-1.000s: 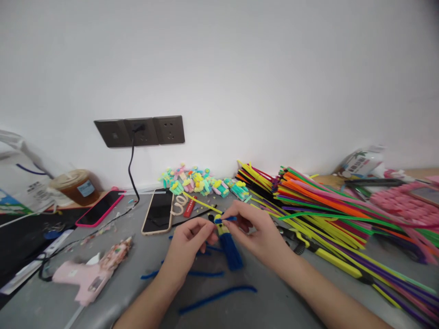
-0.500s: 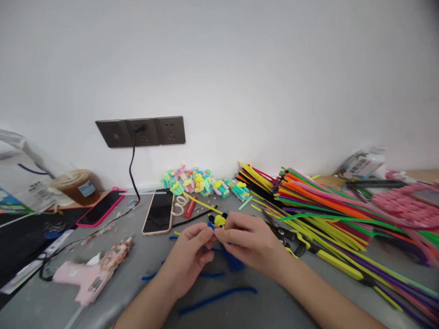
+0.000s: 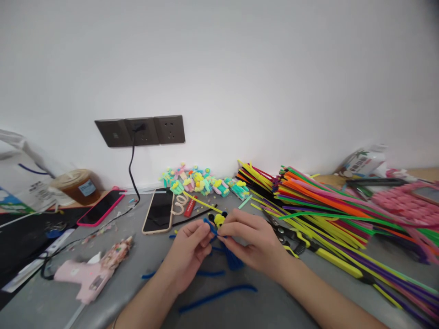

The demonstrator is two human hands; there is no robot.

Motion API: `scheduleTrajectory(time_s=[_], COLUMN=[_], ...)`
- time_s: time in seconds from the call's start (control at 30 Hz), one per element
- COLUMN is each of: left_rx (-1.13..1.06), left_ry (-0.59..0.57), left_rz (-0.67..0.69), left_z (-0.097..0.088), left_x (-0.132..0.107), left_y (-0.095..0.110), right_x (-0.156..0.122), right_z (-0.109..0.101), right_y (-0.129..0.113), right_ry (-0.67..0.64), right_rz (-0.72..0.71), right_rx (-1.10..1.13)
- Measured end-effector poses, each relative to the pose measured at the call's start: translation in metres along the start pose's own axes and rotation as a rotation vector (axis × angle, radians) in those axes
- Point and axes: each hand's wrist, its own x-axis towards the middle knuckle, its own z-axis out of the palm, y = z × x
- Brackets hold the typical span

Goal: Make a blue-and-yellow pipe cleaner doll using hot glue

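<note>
Near the middle of the table, my left hand (image 3: 190, 250) and my right hand (image 3: 252, 240) meet at the fingertips. Between them is a short blue pipe cleaner (image 3: 209, 224), pinched by the left thumb and fingers. My right hand pinches a small yellow pipe-cleaner figure (image 3: 218, 220) with round black parts; its lower part is hidden behind the fingers. Under the hands lie several blue pipe cleaners, one long curved piece (image 3: 217, 298) closest to me and a denser blue bunch (image 3: 233, 259) beside the right palm.
Left stand a pink glue gun (image 3: 84, 276), a pink-cased phone (image 3: 102, 208) and a drink cup (image 3: 77, 186). A second phone (image 3: 158, 211) and small pastel figures (image 3: 199, 180) lie behind. Pipe-cleaner bundles (image 3: 318, 201) and yellow-handled pliers (image 3: 298, 240) are at right.
The blue pipe cleaner between my fingertips now shows more, angled up to the left. My hands have shifted only slightly, the right fingers lifting a little.
</note>
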Motion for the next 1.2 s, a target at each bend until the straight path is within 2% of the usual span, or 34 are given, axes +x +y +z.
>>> scheduleTrajectory(time_s=[0.2, 0.4, 0.57, 0.67, 0.9, 1.07, 1.2], left_rx=[0.124, 0.34, 0.546, 0.564, 0.572, 0.635, 0.645], left_ry=[-0.102, -0.127, -0.22, -0.259, -0.309, -0.314, -0.336], left_rz=[0.023, 0.074, 0.139, 0.157, 0.172, 0.144, 0.072], left_z=[-0.005, -0.01, -0.009, -0.009, -0.009, -0.01, -0.01], left_x=[0.0, 0.002, 0.001, -0.001, -0.002, -0.002, -0.004], left_y=[0.003, 0.007, 0.013, 0.016, 0.014, 0.016, 0.019], right_x=[0.007, 0.005, 0.007, 0.006, 0.006, 0.008, 0.007], right_z=[-0.005, -0.008, -0.012, -0.014, -0.013, -0.013, -0.014], right_y=[-0.006, -0.007, -0.005, -0.004, -0.003, -0.003, -0.002], right_ry=[-0.016, -0.077, -0.236, -0.293, -0.239, -0.316, -0.374], right_rz=[0.178, 0.264, 0.373, 0.43, 0.45, 0.513, 0.523], right_rx=[0.279, 0.35, 0.477, 0.566, 0.615, 0.639, 0.694])
